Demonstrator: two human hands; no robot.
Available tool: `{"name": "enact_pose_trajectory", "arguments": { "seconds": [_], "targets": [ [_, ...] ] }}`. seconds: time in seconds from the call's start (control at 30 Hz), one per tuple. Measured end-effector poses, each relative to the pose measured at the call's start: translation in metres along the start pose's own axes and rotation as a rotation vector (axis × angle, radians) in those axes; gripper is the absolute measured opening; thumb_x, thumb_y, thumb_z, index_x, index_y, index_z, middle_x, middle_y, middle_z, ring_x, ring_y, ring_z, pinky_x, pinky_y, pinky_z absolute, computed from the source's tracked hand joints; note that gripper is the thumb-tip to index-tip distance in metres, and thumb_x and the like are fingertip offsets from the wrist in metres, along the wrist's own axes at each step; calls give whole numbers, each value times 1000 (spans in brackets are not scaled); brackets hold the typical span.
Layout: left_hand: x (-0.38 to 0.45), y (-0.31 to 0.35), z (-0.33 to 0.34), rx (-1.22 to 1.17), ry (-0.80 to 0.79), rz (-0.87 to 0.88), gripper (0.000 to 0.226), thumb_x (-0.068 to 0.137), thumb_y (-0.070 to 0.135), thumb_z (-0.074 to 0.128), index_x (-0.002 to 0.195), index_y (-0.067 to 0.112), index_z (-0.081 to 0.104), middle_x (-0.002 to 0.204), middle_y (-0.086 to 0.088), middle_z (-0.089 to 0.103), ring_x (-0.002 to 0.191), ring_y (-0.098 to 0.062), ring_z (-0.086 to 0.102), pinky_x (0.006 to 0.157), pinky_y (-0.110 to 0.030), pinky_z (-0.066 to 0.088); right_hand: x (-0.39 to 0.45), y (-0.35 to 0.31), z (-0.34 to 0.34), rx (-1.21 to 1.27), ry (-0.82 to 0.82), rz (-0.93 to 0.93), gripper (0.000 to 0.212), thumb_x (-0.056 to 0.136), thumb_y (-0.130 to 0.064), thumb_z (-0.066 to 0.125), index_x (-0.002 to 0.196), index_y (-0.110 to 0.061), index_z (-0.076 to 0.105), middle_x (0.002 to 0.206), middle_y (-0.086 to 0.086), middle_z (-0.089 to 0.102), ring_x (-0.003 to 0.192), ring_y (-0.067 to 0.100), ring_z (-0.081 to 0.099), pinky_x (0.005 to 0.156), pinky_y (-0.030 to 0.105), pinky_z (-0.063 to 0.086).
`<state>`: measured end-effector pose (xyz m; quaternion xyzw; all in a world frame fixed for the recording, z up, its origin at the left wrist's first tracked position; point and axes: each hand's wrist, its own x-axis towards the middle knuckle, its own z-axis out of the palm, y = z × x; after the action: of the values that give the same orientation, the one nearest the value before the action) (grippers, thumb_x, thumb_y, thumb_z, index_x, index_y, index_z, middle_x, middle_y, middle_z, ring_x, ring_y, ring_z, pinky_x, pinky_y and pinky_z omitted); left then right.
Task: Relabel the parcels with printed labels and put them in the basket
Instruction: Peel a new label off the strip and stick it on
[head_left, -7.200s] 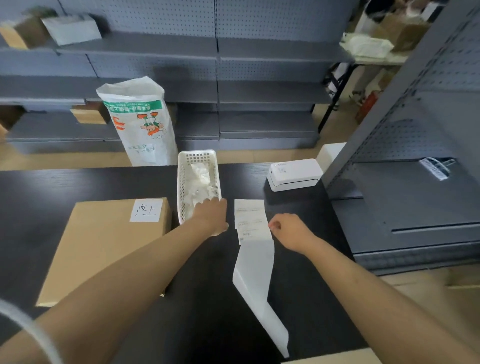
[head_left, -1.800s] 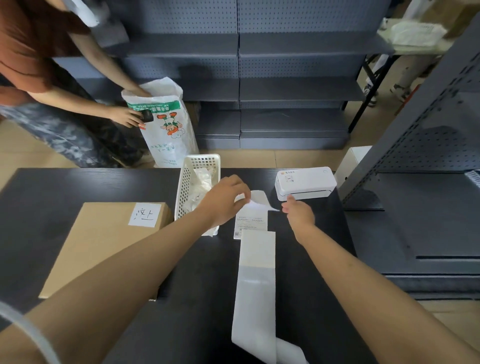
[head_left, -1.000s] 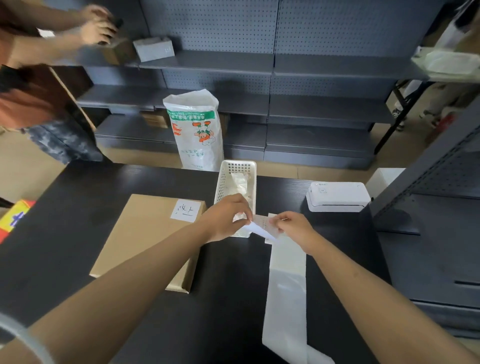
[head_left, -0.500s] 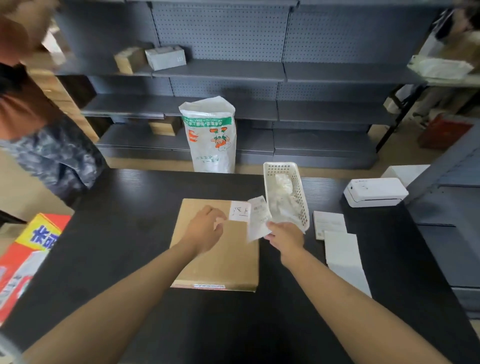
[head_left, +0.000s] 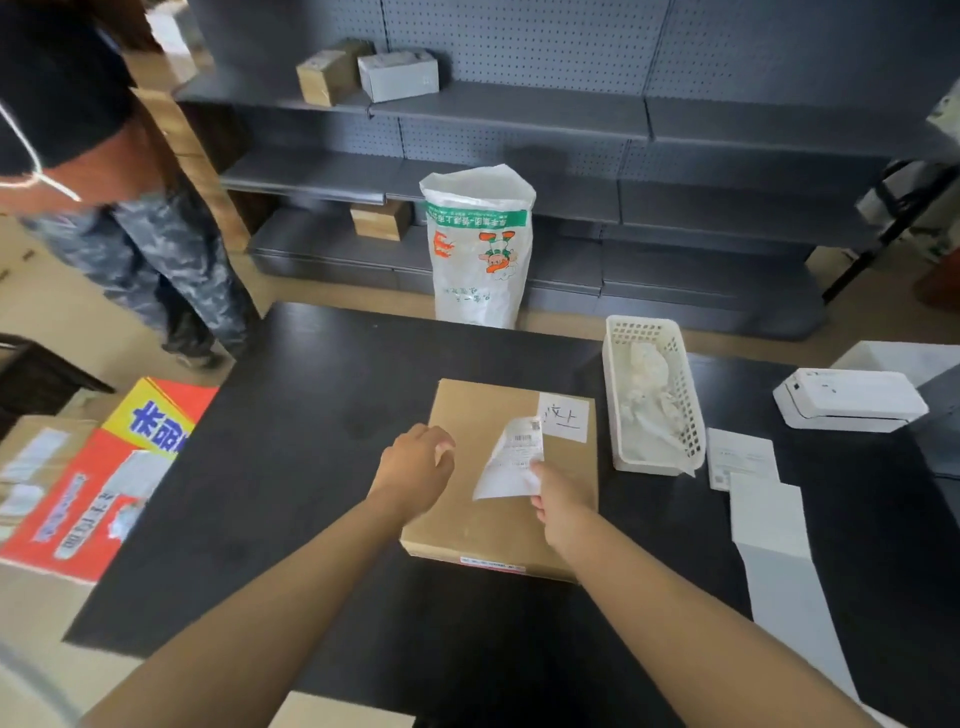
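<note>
A flat brown cardboard parcel (head_left: 488, 519) lies on the black table (head_left: 311, 467), with a white handwritten sticker (head_left: 565, 417) at its far right corner. My right hand (head_left: 558, 493) pinches a printed label (head_left: 511, 460) by its lower corner and holds it curled just above the parcel's top. My left hand (head_left: 418, 460) rests at the parcel's left edge with fingers loosely curled, holding nothing. A white plastic basket (head_left: 613, 405) with crumpled white paper inside stands right of the parcel.
A white label printer (head_left: 849, 400) sits at the far right, with a strip of label backing (head_left: 774, 545) running toward the near edge. A white printed sack (head_left: 480, 249) stands behind the table. Another person (head_left: 119, 208) stands at the left by grey shelves; colourful cartons (head_left: 93, 493) lie left.
My view has swung left. My right hand carried the peeled label from the backing strip over to the parcel. My left hand moved to the parcel's left edge.
</note>
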<state>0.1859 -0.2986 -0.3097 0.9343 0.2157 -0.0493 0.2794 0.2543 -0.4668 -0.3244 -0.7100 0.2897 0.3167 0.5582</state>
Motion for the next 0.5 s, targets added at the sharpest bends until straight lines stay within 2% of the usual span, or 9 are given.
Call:
{"name": "enact_pose_trajectory", "arguments": {
  "seconds": [0.07, 0.13, 0.2, 0.3, 0.37, 0.43, 0.5],
  "targets": [
    [4, -8, 0, 10, -18, 24, 25, 98, 24, 42, 115, 21, 60, 121, 1, 55, 108, -19, 53, 98, -37, 40, 1, 2, 7, -56, 69, -29, 21, 89, -40, 62, 80, -22, 57, 84, 1, 62, 86, 23, 61, 88, 40, 51],
    [11, -15, -2, 20, -46, 54, 25, 98, 24, 41, 116, 21, 59, 122, 1, 55, 108, -20, 53, 97, -36, 42, 0, 0, 14, -97, 133, -37, 26, 90, -42, 60, 72, -24, 54, 81, 1, 61, 78, 21, 58, 74, 35, 50],
    [18, -19, -4, 52, -72, 99, 26, 98, 23, 41, 118, 21, 58, 123, 0, 55, 107, -21, 52, 95, -34, 42, -2, -3, 20, -113, 196, -26, 27, 90, -42, 59, 71, -24, 54, 80, 2, 61, 72, 19, 56, 63, 30, 44],
    [27, -21, -6, 83, -92, 160, 27, 98, 22, 41, 121, 20, 56, 125, 0, 54, 110, -22, 51, 95, -33, 40, -3, -3, 27, -134, 250, -3, 22, 92, -33, 55, 83, -15, 63, 92, 7, 66, 76, 21, 57, 60, 28, 40],
    [31, -20, -6, 101, -111, 191, 28, 98, 22, 40, 122, 19, 56, 127, 0, 53, 111, -22, 51, 96, -34, 40, -8, -3, 31, -107, 265, 6, 25, 92, -32, 57, 95, -9, 67, 99, 10, 68, 84, 25, 60, 65, 30, 45],
    [34, -19, -5, 126, -121, 222, 29, 99, 22, 40, 122, 19, 55, 127, 0, 54, 110, -23, 51, 95, -35, 41, -8, -4, 33, -63, 288, 5, 29, 89, -37, 62, 96, -9, 67, 94, 8, 66, 86, 26, 61, 74, 33, 50],
    [36, -17, -5, 144, -113, 235, 29, 99, 22, 39, 123, 19, 55, 126, 0, 54, 109, -23, 51, 95, -36, 41, -9, -6, 31, -89, 330, 2, 27, 90, -37, 60, 82, -12, 63, 78, 3, 58, 72, 21, 56, 65, 30, 46]
  ]
}}
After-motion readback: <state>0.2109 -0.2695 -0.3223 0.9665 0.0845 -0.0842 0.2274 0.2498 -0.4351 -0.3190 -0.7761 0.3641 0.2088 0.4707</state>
